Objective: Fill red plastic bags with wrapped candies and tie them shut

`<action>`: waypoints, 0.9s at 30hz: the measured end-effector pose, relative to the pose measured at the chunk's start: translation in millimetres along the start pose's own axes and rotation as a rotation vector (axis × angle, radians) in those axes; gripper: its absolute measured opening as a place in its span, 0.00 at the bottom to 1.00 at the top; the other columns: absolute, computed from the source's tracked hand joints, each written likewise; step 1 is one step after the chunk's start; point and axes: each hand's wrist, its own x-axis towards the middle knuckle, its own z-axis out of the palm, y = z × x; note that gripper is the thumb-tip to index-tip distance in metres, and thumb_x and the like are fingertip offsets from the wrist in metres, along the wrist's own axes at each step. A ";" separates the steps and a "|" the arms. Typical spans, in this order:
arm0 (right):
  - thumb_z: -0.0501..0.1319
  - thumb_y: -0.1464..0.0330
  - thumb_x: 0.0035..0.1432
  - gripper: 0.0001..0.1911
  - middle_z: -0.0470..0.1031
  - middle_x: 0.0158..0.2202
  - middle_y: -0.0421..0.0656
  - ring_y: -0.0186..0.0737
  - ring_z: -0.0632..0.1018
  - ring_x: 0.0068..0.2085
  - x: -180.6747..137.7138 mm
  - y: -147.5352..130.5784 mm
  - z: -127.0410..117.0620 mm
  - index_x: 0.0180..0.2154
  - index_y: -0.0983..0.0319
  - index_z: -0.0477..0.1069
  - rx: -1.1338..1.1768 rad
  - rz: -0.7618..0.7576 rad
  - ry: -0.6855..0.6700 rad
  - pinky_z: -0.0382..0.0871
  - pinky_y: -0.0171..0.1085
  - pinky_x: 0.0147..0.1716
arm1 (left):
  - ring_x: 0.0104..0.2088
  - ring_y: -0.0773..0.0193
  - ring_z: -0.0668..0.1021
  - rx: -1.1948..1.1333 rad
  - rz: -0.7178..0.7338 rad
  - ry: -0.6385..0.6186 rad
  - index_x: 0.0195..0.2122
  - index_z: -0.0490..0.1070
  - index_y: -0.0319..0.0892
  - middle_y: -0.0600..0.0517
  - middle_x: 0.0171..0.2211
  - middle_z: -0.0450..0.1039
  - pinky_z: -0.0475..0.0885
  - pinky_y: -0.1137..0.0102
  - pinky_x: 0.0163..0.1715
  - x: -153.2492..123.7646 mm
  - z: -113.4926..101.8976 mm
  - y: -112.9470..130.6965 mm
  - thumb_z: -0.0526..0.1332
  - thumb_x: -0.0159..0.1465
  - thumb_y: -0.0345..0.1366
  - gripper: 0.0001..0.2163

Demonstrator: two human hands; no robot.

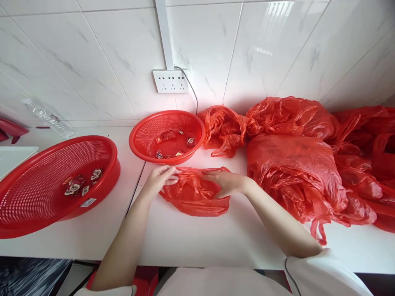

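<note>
A thin red plastic bag [197, 205] lies on the white table in front of me, its mouth spread toward the back. My left hand [160, 179] is at the bag's upper left edge, thumb and fingers closed on the film. On the other side, my right hand [227, 183] reaches over the bag's right edge with fingers stretched out and thumb apart; the fingertips rest at the opening. Just behind the bag stands a round red plastic basket [135, 144] holding several small wrapped packets [168, 135].
At the left, a larger red basket [111, 150] holds several wrapped packets [74, 186]. Red plastic bags [293, 164] are heaped along the right. A clear plastic bottle [49, 117] lies by the wall, below a socket strip [170, 81] with a grey cable.
</note>
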 end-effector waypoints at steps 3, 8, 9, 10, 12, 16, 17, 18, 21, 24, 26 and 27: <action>0.64 0.59 0.53 0.33 0.65 0.62 0.49 0.52 0.67 0.61 3.9 -8.9 -4.4 0.60 0.58 0.65 -0.042 0.007 0.084 0.61 0.45 0.58 | 0.32 0.58 0.81 0.223 -0.033 0.121 0.44 0.76 0.42 0.43 0.45 0.78 0.75 0.68 0.29 -0.2 -2.2 0.0 0.59 0.60 0.52 0.20; 0.63 0.76 0.49 0.24 0.74 0.50 0.53 0.53 0.75 0.50 17.0 -14.4 -0.3 0.50 0.64 0.72 -0.249 0.180 0.041 0.68 0.43 0.46 | 0.44 0.49 0.79 0.983 -0.042 0.065 0.41 0.78 0.45 0.42 0.45 0.78 0.71 0.63 0.40 -2.8 3.6 -7.9 0.60 0.59 0.45 0.14; 0.61 0.78 0.49 0.24 0.74 0.48 0.53 0.54 0.75 0.49 18.9 -14.6 0.9 0.50 0.65 0.72 -0.258 0.202 0.039 0.69 0.43 0.44 | 0.46 0.47 0.78 1.056 -0.059 0.033 0.41 0.78 0.46 0.42 0.45 0.78 0.70 0.62 0.41 -3.9 6.0 -8.9 0.63 0.57 0.42 0.13; 0.60 0.80 0.49 0.24 0.74 0.47 0.54 0.54 0.76 0.49 20.1 -14.8 1.7 0.49 0.65 0.72 -0.260 0.214 0.039 0.69 0.44 0.43 | 0.46 0.46 0.78 1.094 -0.073 0.011 0.42 0.77 0.46 0.42 0.44 0.78 0.70 0.62 0.42 -5.0 8.1 -9.1 0.65 0.54 0.40 0.14; 0.59 0.82 0.48 0.24 0.74 0.47 0.54 0.55 0.76 0.48 20.4 -15.7 1.1 0.49 0.66 0.72 -0.259 0.226 0.035 0.69 0.43 0.42 | 0.45 0.46 0.78 1.104 -0.057 -0.005 0.45 0.75 0.47 0.43 0.44 0.78 0.70 0.63 0.41 -6.5 10.4 -7.6 0.67 0.50 0.37 0.19; 0.62 0.76 0.50 0.24 0.74 0.49 0.51 0.50 0.76 0.49 10.7 -22.7 -12.5 0.51 0.63 0.70 -0.200 0.187 0.048 0.69 0.39 0.43 | 0.35 0.54 0.80 0.713 0.001 0.037 0.40 0.75 0.44 0.46 0.36 0.78 0.72 0.67 0.33 -0.5 1.0 -0.6 0.62 0.56 0.53 0.19; 0.63 0.72 0.52 0.24 0.73 0.51 0.49 0.48 0.75 0.50 6.6 -26.0 -18.3 0.53 0.61 0.69 -0.155 0.156 0.077 0.69 0.38 0.44 | 0.31 0.55 0.80 0.552 -0.045 0.083 0.36 0.74 0.42 0.46 0.31 0.77 0.73 0.67 0.30 3.5 -3.7 0.8 0.58 0.57 0.58 0.23; 0.63 0.68 0.54 0.25 0.73 0.52 0.48 0.48 0.75 0.51 2.3 -29.9 -24.5 0.55 0.60 0.67 -0.101 0.121 0.116 0.69 0.39 0.46 | 0.28 0.55 0.80 0.388 -0.113 0.136 0.34 0.73 0.41 0.46 0.27 0.76 0.74 0.66 0.28 8.2 -8.6 1.5 0.55 0.57 0.62 0.26; 0.61 0.63 0.58 0.23 0.73 0.52 0.47 0.47 0.76 0.49 -8.2 -43.3 -42.8 0.56 0.57 0.67 0.059 0.026 0.241 0.68 0.44 0.49 | 0.29 0.55 0.81 -0.072 -0.292 0.215 0.37 0.69 0.38 0.43 0.27 0.76 0.77 0.64 0.31 22.5 -18.4 0.0 0.54 0.56 0.64 0.29; 0.59 0.65 0.60 0.18 0.74 0.51 0.47 0.45 0.76 0.49 -9.3 -54.8 -53.4 0.52 0.58 0.70 0.220 -0.076 0.394 0.69 0.45 0.49 | 0.35 0.55 0.82 -0.423 -0.279 0.154 0.43 0.67 0.39 0.41 0.34 0.77 0.77 0.62 0.41 30.9 -16.3 -6.4 0.58 0.58 0.56 0.24; 0.58 0.64 0.62 0.15 0.75 0.49 0.46 0.42 0.77 0.47 -4.8 -59.2 -54.7 0.50 0.59 0.70 0.383 -0.144 0.516 0.70 0.43 0.48 | 0.38 0.57 0.82 -0.562 -0.205 0.136 0.43 0.67 0.39 0.43 0.36 0.78 0.77 0.63 0.43 32.8 -11.1 -12.6 0.58 0.60 0.46 0.17; 0.58 0.63 0.62 0.15 0.75 0.48 0.46 0.41 0.77 0.45 -1.7 -60.3 -53.9 0.49 0.59 0.70 0.482 -0.170 0.566 0.71 0.43 0.47 | 0.38 0.58 0.81 -0.609 -0.169 0.145 0.42 0.68 0.40 0.44 0.37 0.78 0.78 0.65 0.43 33.1 -8.5 -15.9 0.57 0.59 0.41 0.13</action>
